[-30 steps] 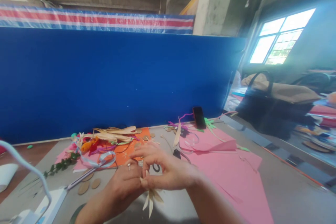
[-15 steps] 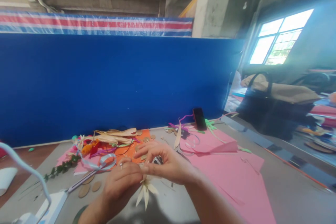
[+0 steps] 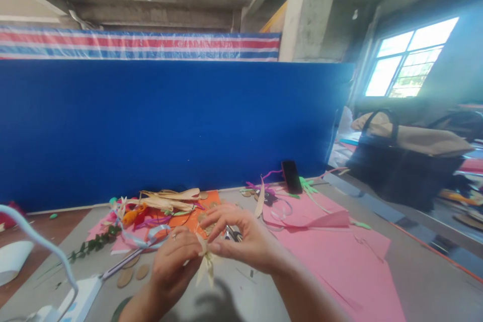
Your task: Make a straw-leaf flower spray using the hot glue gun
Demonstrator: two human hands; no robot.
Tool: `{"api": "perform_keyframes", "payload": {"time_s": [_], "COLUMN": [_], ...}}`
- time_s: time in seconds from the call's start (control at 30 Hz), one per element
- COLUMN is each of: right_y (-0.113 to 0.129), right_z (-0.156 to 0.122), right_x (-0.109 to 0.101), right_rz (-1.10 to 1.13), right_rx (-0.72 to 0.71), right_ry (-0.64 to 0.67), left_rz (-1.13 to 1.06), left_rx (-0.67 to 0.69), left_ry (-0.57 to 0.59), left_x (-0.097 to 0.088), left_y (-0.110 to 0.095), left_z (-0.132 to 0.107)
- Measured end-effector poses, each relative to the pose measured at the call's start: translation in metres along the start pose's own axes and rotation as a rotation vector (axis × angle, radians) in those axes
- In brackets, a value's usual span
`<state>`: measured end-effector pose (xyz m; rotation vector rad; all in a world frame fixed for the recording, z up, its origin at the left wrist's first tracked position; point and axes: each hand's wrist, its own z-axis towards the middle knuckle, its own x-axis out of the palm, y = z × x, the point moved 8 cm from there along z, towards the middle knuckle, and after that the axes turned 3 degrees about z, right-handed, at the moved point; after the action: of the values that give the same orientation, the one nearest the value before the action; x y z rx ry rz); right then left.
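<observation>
A cream flower with narrow pointed petals (image 3: 206,270) hangs between my hands, low in the middle of the view. My left hand (image 3: 176,257) is closed, its fingertips gripping the flower from the left. From the right, my right hand (image 3: 243,235) pinches near the flower's top with thumb and forefinger, the other fingers loosely bent. Part of a dark metal tool (image 3: 234,234) shows behind the right hand; its kind is mostly hidden. Orange paper (image 3: 213,198) lies beyond the hands, with round brown discs on it.
Dried husk strips (image 3: 171,198), ribbons and a leafy green sprig (image 3: 96,242) lie left. A white power strip (image 3: 81,298) and its cable stand near left. Pink paper sheets (image 3: 339,261) cover the right side. A phone (image 3: 292,177) leans against the blue partition (image 3: 181,121).
The right hand's fingertips have drawn slightly away from the left hand, uncovering the flower's upper part. The flower has turned, and its petals point more straight down. The view has tilted slightly.
</observation>
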<state>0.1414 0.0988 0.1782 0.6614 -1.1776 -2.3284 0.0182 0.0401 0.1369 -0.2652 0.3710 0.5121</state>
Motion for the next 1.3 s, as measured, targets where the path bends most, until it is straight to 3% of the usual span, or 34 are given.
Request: {"api": "perform_keyframes", "payload": {"time_s": [0.33,0.47,0.63,0.87,1.3], "right_y": [-0.012,-0.01,0.001,-0.003,-0.002], "right_z": [-0.005,-0.008,-0.01,-0.009,-0.009], "right_x": [0.002,0.001,0.003,0.007,0.014], "right_rz": [0.029,0.034,-0.168,-0.501,-0.316], "right_rx": [0.204,0.124,-0.045,-0.069,-0.091], "right_ry": [-0.028,0.02,0.167,0.289,0.396], "left_rz": [-0.028,0.004,0.053,0.041,-0.039], "left_rx": [-0.019,0.027,0.115,0.117,0.106], "left_ry": [-0.015,0.003,0.049,0.167,0.272], "left_x": [-0.002,0.002,0.012,0.025,0.027], "left_y": [0.0,-0.004,-0.007,-0.001,-0.019], "left_z": [0.003,0.006,0.006,-0.006,-0.002]}}
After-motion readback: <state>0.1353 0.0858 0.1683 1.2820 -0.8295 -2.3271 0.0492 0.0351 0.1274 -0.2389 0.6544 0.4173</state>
